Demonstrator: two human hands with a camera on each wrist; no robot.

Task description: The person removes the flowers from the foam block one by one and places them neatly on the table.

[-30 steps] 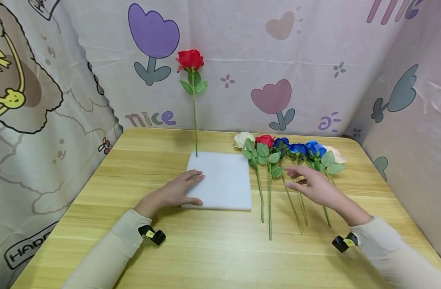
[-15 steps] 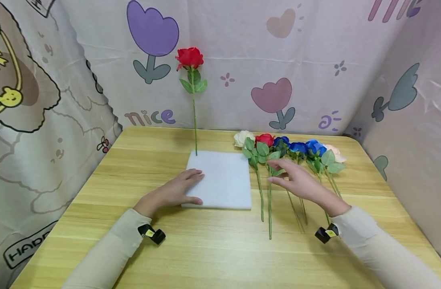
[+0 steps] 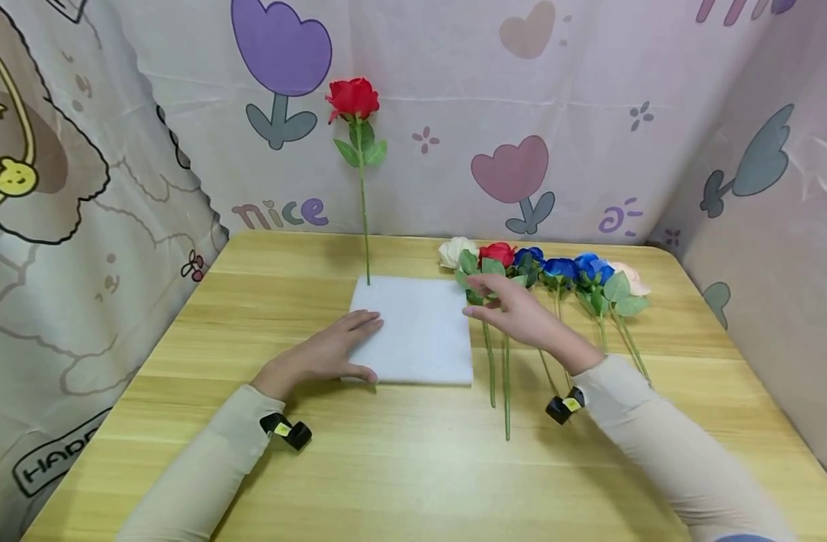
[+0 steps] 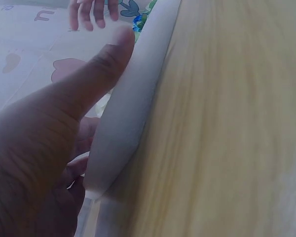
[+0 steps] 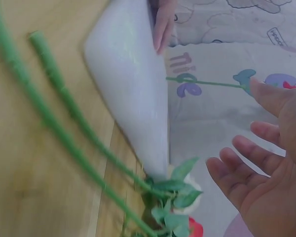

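Note:
A white foam block point(image 3: 423, 331) lies flat on the table, with a red rose point(image 3: 354, 99) standing upright at its back left corner. My left hand point(image 3: 321, 350) rests on the block's left side, fingers spread and thumb near the front edge. Over the flowers to the block's right hovers my right hand point(image 3: 522, 312), its fingers relaxed and apart; the right wrist view shows nothing in it. Closest to it lie a white rose point(image 3: 457, 253) and a second red rose point(image 3: 496, 254), their leaves and stems partly hidden by the hand.
Several blue roses point(image 3: 559, 271) and a pale pink rose point(image 3: 632, 280) lie farther right, stems toward the front. A printed cloth point(image 3: 413, 181) hangs behind the wooden table point(image 3: 413, 467) and along its sides.
My right hand has moved left across the flowers, from over the blue roses' stems to the block's right edge. My left hand stays on the block. The head view has tilted down slightly.

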